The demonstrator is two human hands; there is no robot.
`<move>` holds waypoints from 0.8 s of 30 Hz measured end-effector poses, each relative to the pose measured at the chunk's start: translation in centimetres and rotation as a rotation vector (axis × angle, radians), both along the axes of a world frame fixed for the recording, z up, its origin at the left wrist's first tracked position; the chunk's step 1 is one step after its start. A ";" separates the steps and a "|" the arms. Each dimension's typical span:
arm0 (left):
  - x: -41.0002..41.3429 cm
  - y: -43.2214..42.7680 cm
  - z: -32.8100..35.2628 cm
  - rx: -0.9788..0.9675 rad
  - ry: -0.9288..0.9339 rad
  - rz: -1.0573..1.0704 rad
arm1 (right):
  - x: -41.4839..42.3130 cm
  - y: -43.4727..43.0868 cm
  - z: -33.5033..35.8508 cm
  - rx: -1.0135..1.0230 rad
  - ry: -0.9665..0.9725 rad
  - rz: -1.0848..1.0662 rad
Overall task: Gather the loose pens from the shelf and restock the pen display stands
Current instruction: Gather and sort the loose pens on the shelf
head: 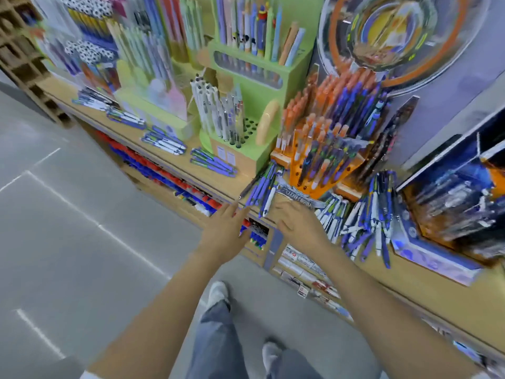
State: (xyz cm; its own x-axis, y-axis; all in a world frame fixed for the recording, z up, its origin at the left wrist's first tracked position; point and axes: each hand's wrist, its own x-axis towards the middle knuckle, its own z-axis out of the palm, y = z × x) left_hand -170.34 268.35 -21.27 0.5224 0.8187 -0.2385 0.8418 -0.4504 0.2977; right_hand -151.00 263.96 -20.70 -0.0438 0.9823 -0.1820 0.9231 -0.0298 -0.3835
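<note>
Wooden shelf [218, 184] crowded with plastic pens and bright display stands.

Slim blue-and-white loose pens [263, 187] lie in a bundle at the shelf's front edge, with a bigger scattered heap [360, 228] to the right; the picture is blurred, so fine detail is lost. Between them rises an orange stand [322, 165] with round holes, packed with orange and blue barrels; a boxy green stand [246, 138] sits just left, some holes empty. Both hands are open, fingers spread, gripping nothing: the left hand [225, 231] is near the shelf edge, the right hand [297, 222] just beside the bundle. Smooth grey floor [68, 214] lies below.
</note>
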 end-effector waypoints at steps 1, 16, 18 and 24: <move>0.0 1.4 -0.8 -0.022 0.004 -0.025 | -0.2 0.8 -0.9 -0.026 -0.011 -0.028; 0.5 12.2 -5.7 -0.022 -0.162 -0.346 | -4.1 6.7 -5.2 -0.017 -0.015 -0.702; 0.5 12.6 -6.0 -0.009 -0.172 -0.371 | -4.3 7.0 -5.5 -0.044 0.042 -0.765; 1.1 12.5 -5.6 0.037 -0.176 -0.358 | -4.0 6.4 -5.5 -0.070 0.273 -0.861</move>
State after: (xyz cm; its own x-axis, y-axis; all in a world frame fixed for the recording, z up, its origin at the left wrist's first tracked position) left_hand -169.22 280.82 -26.90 0.8065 0.5837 -0.0938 0.5672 -0.7194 0.4010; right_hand -154.99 270.41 -26.18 0.6504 0.6823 -0.3339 0.4476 -0.6994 -0.5572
